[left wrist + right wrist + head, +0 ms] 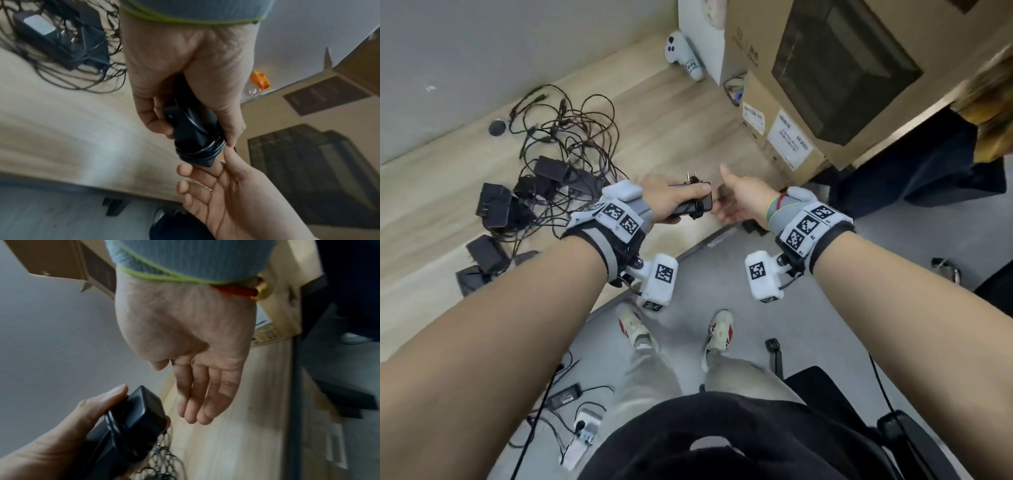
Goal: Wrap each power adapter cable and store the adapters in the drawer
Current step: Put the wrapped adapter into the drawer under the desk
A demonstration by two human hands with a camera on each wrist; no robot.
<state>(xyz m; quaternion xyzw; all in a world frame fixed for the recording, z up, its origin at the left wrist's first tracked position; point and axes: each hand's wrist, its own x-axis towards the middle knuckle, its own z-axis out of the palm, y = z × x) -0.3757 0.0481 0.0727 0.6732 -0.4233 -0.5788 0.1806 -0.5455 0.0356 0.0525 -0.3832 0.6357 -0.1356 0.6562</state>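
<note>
1. Head view: left hand [664, 198] grips one wrapped adapter [693, 205] above the table [671, 113]; right hand [743, 202] spread beside it; about six loose adapters [493, 205] lie far left.
2. Left wrist: cable coils [197, 149] ring the adapter.
3. Right wrist: four fingers [197, 395] straight, holding nothing.

A smooth, faintly glossy black plastic power adapter [693, 204], its thin rubbery cable [200, 148] coiled round one end, shows bare metal prongs [691, 177] above a pale matt wood-grain desk [654, 113]. Matt brown cardboard boxes [822, 68] carry white paper labels [789, 137]; ribbed grey knit cuffs [185, 257] have lime-green edging
</note>
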